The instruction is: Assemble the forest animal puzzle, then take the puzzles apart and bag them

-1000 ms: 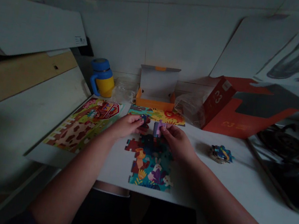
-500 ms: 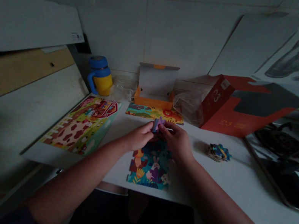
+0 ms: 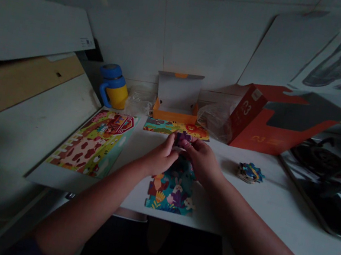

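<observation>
Between my two hands are puzzle pieces (image 3: 182, 139), the front one dark purple; how many there are I cannot tell. My left hand (image 3: 164, 155) grips them from the left, its thumb at their edge. From the other side my right hand (image 3: 202, 157) pinches them between thumb and fingers. Below the hands a partly joined jigsaw puzzle (image 3: 170, 193) lies on the table, with a rabbit and a fox-like animal on teal; my hands hide its upper part. A small stack of puzzle pieces (image 3: 251, 172) sits to the right, apart from my right hand.
A farm puzzle (image 3: 88, 141) lies at the left, and a colourful strip (image 3: 177, 128) at the back. Behind stand a blue and yellow mug (image 3: 118, 92), an open orange box (image 3: 175, 116), clear plastic wrapping (image 3: 216, 120) and a big red box (image 3: 257, 121). Dark equipment (image 3: 338, 188) stands at the far right.
The visible face in my hands has changed from light purple and grey to dark purple. My fingers have shifted slightly around the pieces. Things on the table have stayed put.
</observation>
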`<state>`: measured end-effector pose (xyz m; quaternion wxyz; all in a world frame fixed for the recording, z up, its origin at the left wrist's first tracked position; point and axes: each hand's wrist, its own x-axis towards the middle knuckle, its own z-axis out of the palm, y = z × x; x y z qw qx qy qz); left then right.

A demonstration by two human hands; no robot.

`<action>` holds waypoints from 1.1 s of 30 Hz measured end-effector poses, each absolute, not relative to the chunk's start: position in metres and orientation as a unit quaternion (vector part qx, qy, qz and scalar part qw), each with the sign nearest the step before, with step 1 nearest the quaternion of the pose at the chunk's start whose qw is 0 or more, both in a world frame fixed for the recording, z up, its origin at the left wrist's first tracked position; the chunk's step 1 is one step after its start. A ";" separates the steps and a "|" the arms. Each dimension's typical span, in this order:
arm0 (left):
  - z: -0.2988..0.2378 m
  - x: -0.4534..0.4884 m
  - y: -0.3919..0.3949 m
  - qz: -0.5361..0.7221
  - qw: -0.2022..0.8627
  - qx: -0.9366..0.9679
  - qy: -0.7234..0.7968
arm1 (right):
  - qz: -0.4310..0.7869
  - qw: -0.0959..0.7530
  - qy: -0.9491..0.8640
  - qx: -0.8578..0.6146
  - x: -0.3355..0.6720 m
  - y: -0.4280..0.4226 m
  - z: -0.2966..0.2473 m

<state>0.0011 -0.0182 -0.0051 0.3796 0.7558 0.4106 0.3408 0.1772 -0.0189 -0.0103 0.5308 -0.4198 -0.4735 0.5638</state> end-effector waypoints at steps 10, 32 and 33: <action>0.010 -0.098 0.020 0.269 0.233 0.787 0.504 | 0.497 0.491 -0.521 -0.491 0.202 -0.013 -0.007; -0.013 -0.060 0.006 0.185 0.328 0.795 0.475 | 0.510 0.424 -0.545 -0.513 0.193 -0.017 -0.026; -0.014 -0.059 0.006 0.194 0.350 0.785 0.473 | 0.510 0.425 -0.543 -0.514 0.193 -0.017 -0.025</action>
